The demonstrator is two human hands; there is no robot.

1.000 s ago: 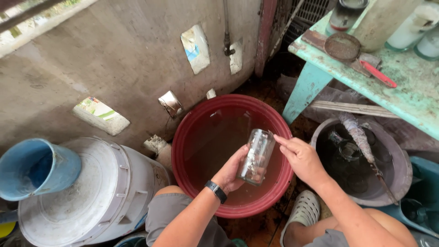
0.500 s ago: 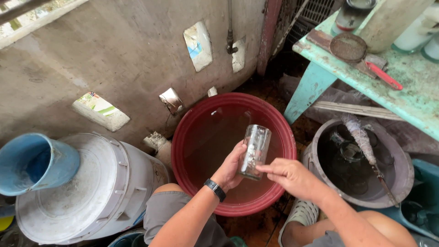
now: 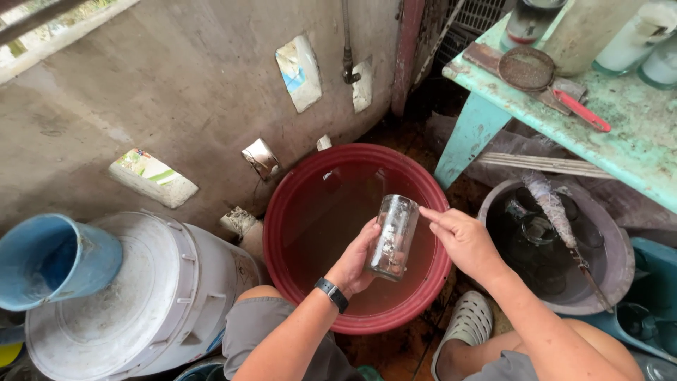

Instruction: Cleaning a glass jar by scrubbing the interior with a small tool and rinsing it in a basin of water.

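Near the centre of the frame, a clear, empty drinking glass (image 3: 392,238), wet and slightly tilted, held above a red basin (image 3: 296,190) of brownish water. Gripped from the left side by the left hand (image 3: 356,257), fingers curled around its lower half. At the right of the glass, the right hand (image 3: 465,240), fingers loosely open, fingertips touching the rim and holding nothing.

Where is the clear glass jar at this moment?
In the head view the clear glass jar sits centre frame, held in the left hand above the red basin, with the right hand just beside its rim.
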